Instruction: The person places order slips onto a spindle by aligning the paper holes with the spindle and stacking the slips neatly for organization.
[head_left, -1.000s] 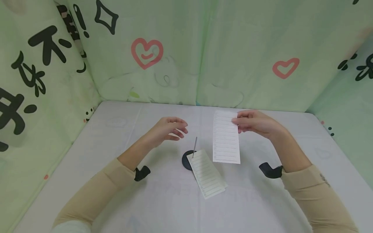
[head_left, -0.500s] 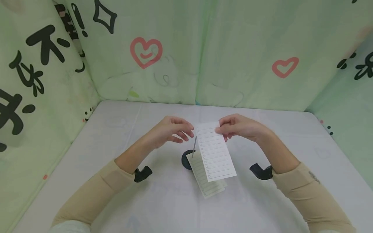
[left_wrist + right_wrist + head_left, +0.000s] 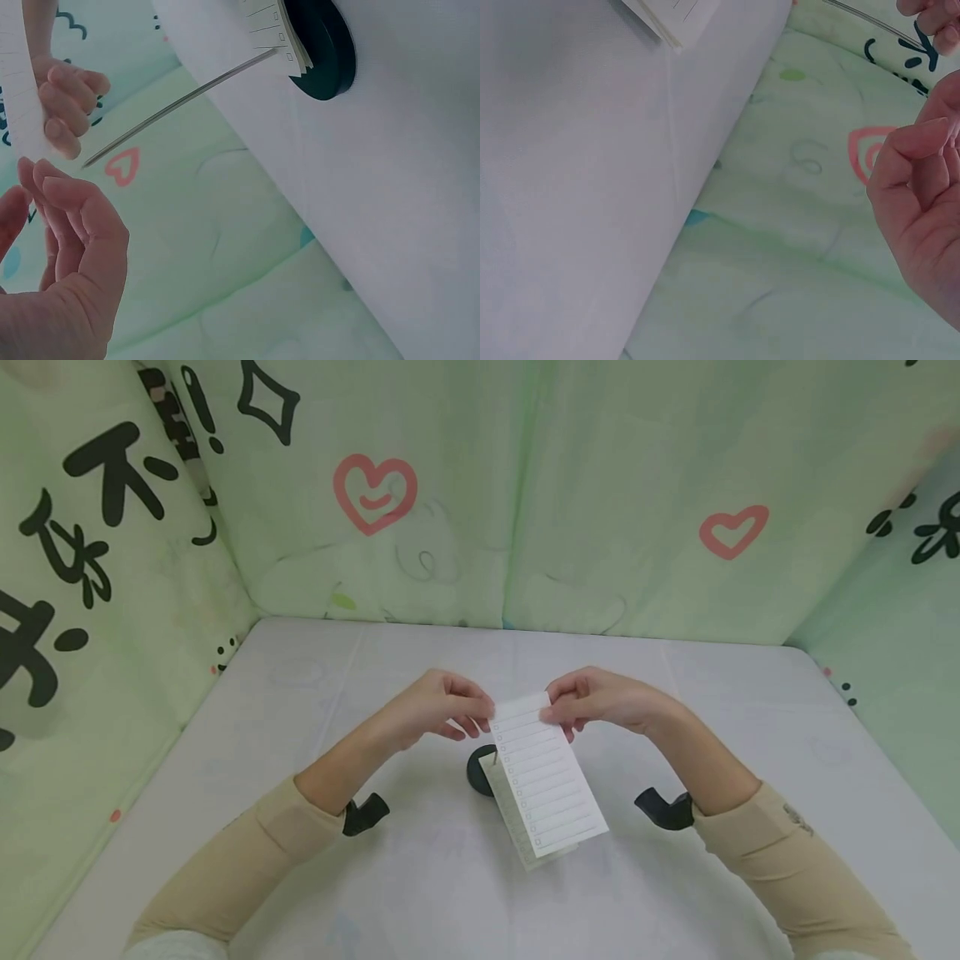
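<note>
A lined checklist sheet (image 3: 551,785) hangs tilted between the two hands in the head view. My right hand (image 3: 611,702) pinches its upper right edge between thumb and fingers. At the upper left corner, my left hand (image 3: 438,710) pinches the paper with thumb and fingertips. Beneath it stands a paper spike with a round black base (image 3: 478,772). Several similar sheets (image 3: 517,827) are stuck low on it, partly covered by the held one. In the left wrist view the metal spike (image 3: 180,109) rises bare above them, its tip close to the fingers of both hands.
A white-covered table (image 3: 420,877) lies under everything. Green printed curtains (image 3: 600,485) enclose its back and sides. Black wrist mounts (image 3: 366,814) stick out from the cuffs over the table.
My right hand has carried the sheet left and down over the spike, turning it aslant. My left hand has moved slightly right and taken hold of the sheet's corner.
</note>
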